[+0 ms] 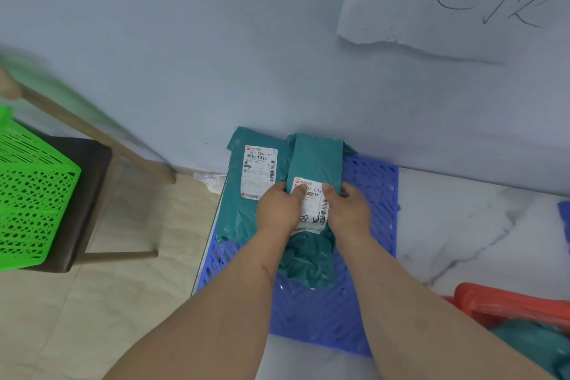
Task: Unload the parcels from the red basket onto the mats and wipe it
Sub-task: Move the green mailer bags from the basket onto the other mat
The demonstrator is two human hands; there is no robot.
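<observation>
Parcels are going down one at a time, and I have the second one in both hands now. My left hand (279, 210) and right hand (348, 210) are closed on the sides of a teal parcel (314, 163), thumbs pressed on its white label (310, 207), fingers curled underneath. It lies lengthwise on the blue mat (370, 191), its far end against the wall (185, 40). Just to its left, and partly under it, sits the first teal parcel (243, 213), label up, already on the mat. The red basket (505, 305) is at my lower right on the marble floor (462, 225), apart from the mat, with at least one more teal bag (530, 345) showing in it, so I judge the unloading is far from done and the wiping has not started. To do this step well, I would lower the parcel flat, label facing up, slide it slightly right so it clears its neighbour and stays within the mat's edge, then ease both thumbs off together so the soft bag does not spring or slump. A green basket (34, 191) rests on a chair (92, 188) to the left, out of the way. Another blue edge (565, 219) shows at far right, possibly a second mat; I cannot tell.
</observation>
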